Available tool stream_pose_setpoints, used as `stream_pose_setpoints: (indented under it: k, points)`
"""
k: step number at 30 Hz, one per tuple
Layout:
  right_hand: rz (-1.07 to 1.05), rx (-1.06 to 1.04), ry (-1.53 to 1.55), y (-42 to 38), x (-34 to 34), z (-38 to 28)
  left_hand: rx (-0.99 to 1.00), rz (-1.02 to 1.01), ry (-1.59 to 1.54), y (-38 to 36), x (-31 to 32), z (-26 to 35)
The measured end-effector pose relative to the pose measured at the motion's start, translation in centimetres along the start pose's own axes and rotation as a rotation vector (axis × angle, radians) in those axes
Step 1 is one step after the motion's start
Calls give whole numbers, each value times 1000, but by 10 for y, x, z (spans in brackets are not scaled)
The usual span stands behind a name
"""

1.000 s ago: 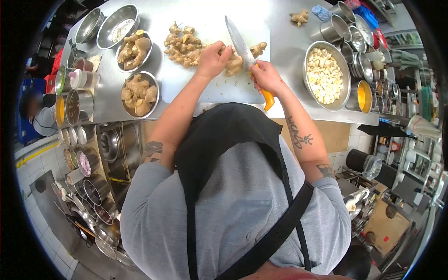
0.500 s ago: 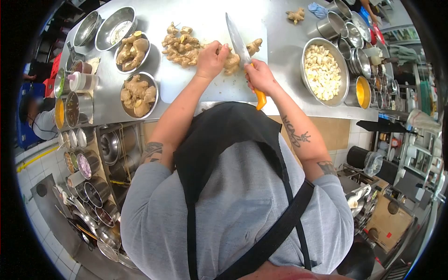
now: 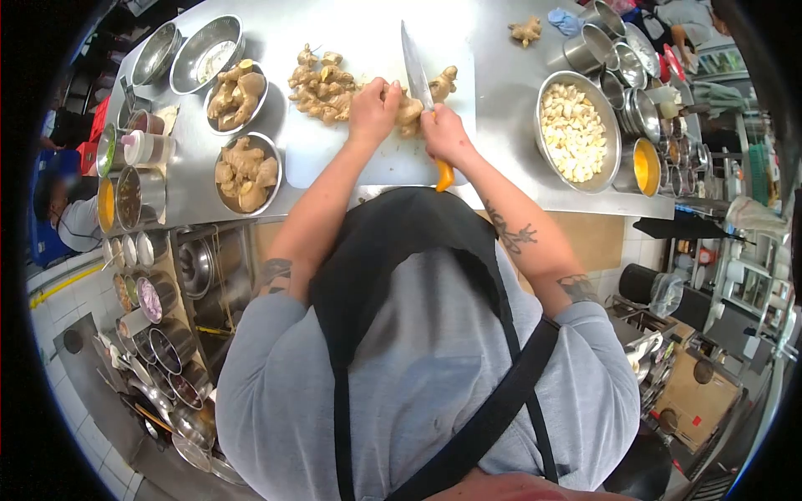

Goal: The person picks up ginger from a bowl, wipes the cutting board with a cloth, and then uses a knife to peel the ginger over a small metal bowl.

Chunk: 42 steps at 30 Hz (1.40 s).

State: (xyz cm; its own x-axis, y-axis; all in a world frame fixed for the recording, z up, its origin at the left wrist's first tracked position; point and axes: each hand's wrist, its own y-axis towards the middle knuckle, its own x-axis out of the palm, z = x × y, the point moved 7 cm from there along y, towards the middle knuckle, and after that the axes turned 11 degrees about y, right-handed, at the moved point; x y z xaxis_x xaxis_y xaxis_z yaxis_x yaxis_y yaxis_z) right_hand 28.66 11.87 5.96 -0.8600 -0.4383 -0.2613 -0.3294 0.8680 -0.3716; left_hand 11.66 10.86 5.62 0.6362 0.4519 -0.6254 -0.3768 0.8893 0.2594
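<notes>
My right hand (image 3: 445, 134) is wrapped round the orange-handled knife (image 3: 414, 60), whose long blade points away from me over the white cutting board (image 3: 322, 163). Beside the blade, my left hand (image 3: 375, 111) has its fingers curled onto a knobbly piece of ginger (image 3: 408, 113), partly hidden by the hand. Close to the left hand lies a pile of unpeeled ginger (image 3: 324, 90) on the board. Another ginger knob (image 3: 444, 83) sits just right of the blade. Small scraps dot the board near my hands.
Two metal bowls of ginger, the upper one (image 3: 212, 127) and the lower one (image 3: 276, 182), stand left. A large bowl (image 3: 616, 125) of pale chopped pieces stands right. Beyond it are several pots (image 3: 591, 52). A loose ginger root (image 3: 525, 32) lies at the back. People are at both sides.
My right hand and the knife have shifted left, closer to my left hand, and the handle has swung left. At the upper right, a person has come further into view.
</notes>
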Motion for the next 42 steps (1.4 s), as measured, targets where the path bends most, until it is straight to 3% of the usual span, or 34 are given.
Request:
stream_pose_setpoints:
  k: [6, 9, 12, 16, 20, 23, 26, 31, 37, 40, 42]
  points:
    - [-45, 22, 21, 7, 3, -7, -72, 54, -15, -2, -11, -12]
    - [-39, 18, 92, 14, -1, -1, -257, 30, -160, -4, -29, -17]
    - [-38, 11, 183, 14, -5, 1, -598, -96, -770, -12, -36, -19]
    - [-18, -95, 232, 5, -16, -13, -524, -361, -1158, -23, -51, -31]
    - [125, -61, 270, -2, -50, 0, -522, -304, -984, -46, -88, -43]
    - [322, -177, -97, 4, -78, 32, -492, -308, -906, -60, -101, -62]
    - [356, -296, -322, -3, -74, 34, -485, -262, -810, -70, -114, -66]
    - [234, -252, -360, -2, -43, 44, -475, -339, -561, -79, -128, -74]
    - [211, -298, -452, -5, -32, 39, -583, -376, -789, -88, -124, -83]
    - [211, -340, -536, -6, -32, 34, -545, -418, -699, -89, -122, -89]
    - [156, -230, -502, -3, -37, 34, -504, -431, -607, -86, -124, -86]
